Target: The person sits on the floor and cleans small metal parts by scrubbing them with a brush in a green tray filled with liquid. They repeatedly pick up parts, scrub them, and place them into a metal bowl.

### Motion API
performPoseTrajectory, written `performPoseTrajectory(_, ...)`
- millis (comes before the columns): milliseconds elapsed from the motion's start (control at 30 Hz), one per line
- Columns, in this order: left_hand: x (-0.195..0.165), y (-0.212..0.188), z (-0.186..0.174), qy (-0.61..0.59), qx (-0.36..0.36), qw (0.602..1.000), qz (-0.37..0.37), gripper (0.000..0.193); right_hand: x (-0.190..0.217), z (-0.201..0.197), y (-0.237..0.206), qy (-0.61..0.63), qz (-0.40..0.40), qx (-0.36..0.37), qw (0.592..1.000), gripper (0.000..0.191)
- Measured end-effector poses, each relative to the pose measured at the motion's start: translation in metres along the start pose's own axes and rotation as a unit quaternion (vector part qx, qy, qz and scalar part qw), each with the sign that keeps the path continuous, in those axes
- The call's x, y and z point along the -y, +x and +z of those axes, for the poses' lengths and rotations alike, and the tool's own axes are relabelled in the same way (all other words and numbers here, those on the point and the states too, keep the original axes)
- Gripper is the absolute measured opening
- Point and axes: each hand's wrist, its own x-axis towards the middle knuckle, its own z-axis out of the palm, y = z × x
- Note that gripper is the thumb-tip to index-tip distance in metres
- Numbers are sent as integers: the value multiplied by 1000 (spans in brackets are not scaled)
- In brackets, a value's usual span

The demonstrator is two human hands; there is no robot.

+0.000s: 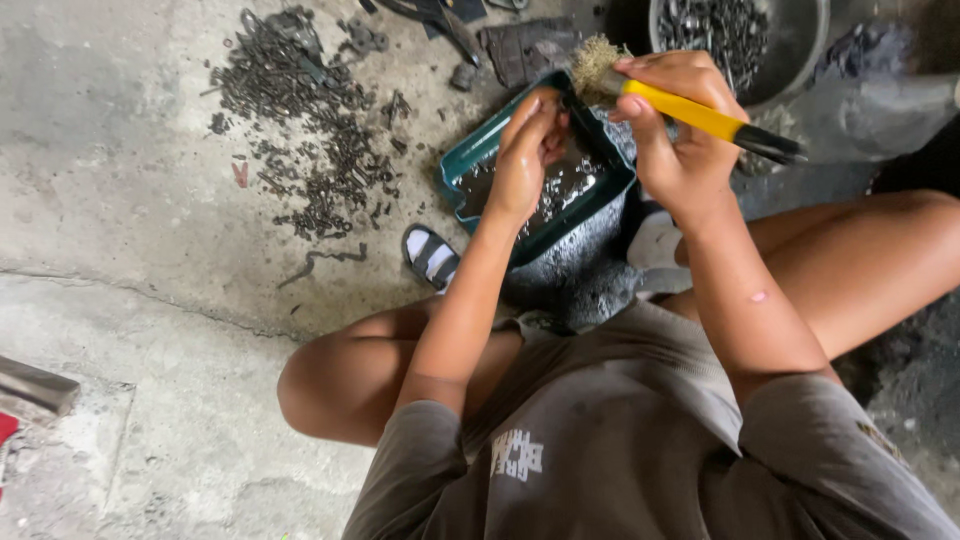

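Far left edge: end of a dark metal bar (35,385) on the cracked concrete floor (120,180), a red scrap just below it. Upper left of centre: loose pile of dark bolts and screws (300,110) spread on the floor, one bent strip lying apart below the pile. A striped black-and-white sandal (430,255) sits just left of the tray's near corner.

Centre: green rectangular tray (470,165) tilted on the floor, dark wet liquid and small metal bits inside. Left hand (525,150) is over the tray's upper half, fingers curled in and pinched narrow near the fingertips; what it pinches is hidden by the fingers, cannot tell the part. Fingertips point toward the brush head.

Right of that: right hand (675,120) closed in a fist around the yellow handle of a wire brush (690,108). Bristle head sticks out to the left of the fist, just beside the left fingertips, above the tray's far corner. Black handle end pokes out to the right, past the wrist. Brush lies tilted, head higher in the picture.

Top right: round metal bowl (810,40) holding more dark hardware, behind the right hand. Dark soot-coloured patch on the floor under the tray and toward the right edge. Person squats, knees either side, grey shirt at bottom.
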Motion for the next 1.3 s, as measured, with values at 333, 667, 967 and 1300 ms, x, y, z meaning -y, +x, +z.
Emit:
performPoseTrajectory(333, -4, 4, 1, 36, 32, 999, 12, 19, 2, -11, -3, 55, 181, -31, 981, 10)
performPoseTrajectory(667, 2, 0, 1, 136, 79, 987, -19, 21, -58, 9, -7, -89, 99, -120, 984, 17)
performPoseTrajectory(967, 21, 2, 5, 249, 48, 967, 11, 24, -60, 25, -6, -19, 71, -137, 988, 8)
performPoseTrajectory(1300, 37, 3, 9, 245, 72, 963, 88, 25, -55, 28, 3, 38, 94, -201, 974, 11)
